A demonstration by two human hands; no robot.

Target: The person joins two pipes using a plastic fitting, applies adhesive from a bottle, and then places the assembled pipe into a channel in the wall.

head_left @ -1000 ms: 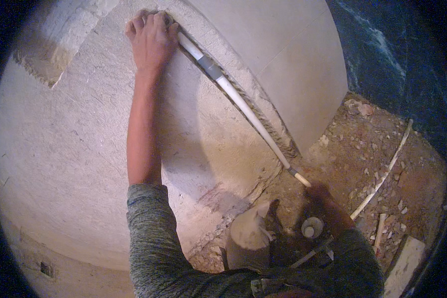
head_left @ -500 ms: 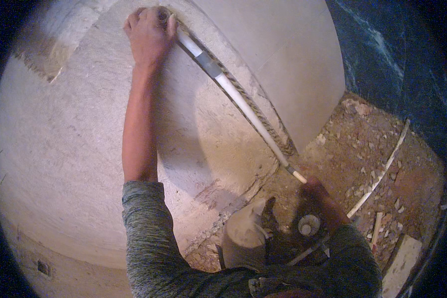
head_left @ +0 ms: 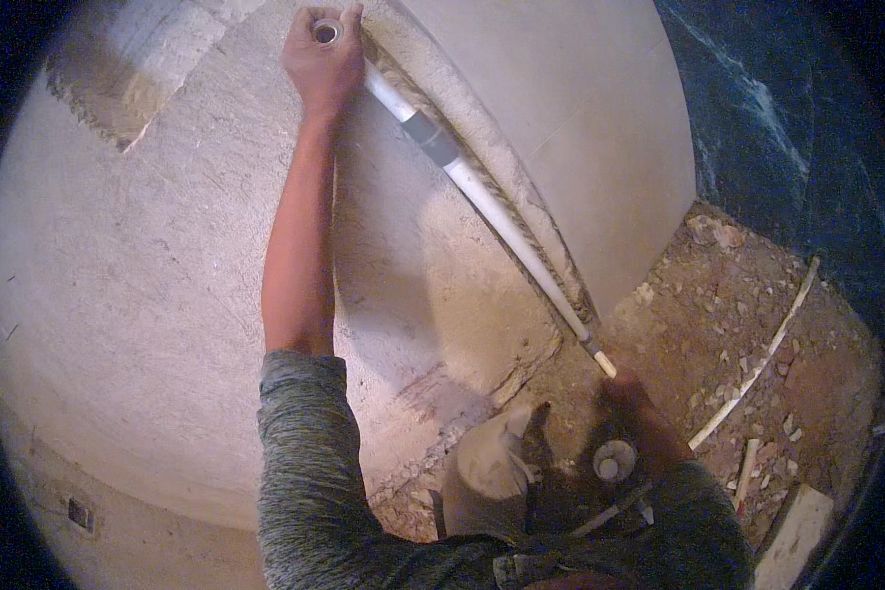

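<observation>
A long white pipe (head_left: 506, 231) runs slantwise along a chased groove in the wall, with a grey coupling (head_left: 430, 140) on its upper part. At its top end, my left hand (head_left: 324, 74) is closed around a fitting with a round open mouth (head_left: 326, 32). The pipe's lower end narrows past a grey band to a short cream-coloured piece (head_left: 606, 364). My right hand (head_left: 644, 408) is at this end, apparently gripping it, though shadow blurs the fingers.
The rough plastered wall (head_left: 187, 246) has a rectangular recess (head_left: 118, 88) at upper left and a small box hole (head_left: 81, 513) at lower left. Rubble (head_left: 718, 295) covers the ground on the right, with a pale strip (head_left: 757, 369) and a board (head_left: 796, 531). A round white object (head_left: 615, 460) lies by my right forearm.
The view has shifted slightly. My left hand has turned, so the fitting's round mouth shows more plainly, and the pipe's upper part looks a little farther out from the groove.
</observation>
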